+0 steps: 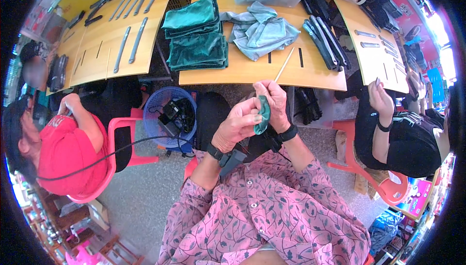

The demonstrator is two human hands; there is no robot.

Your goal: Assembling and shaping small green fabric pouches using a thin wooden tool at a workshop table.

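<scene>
Green cloth, one small bent bit (262, 114), sits mid-frame. From far away, I see the left hand (237, 126) pinch its left side and the right hand (275, 104) pinch its top. I think this step is finger work on that bit, so the next move needs a steady pinch. I can't tell if the stick (285, 63) is held. Around, left to right: blue basket (153, 119), green cloth pile (198, 50), table edge (208, 76) that could bump knuckles, grey cloth (264, 32), dark strips (324, 44) at upper right.
</scene>
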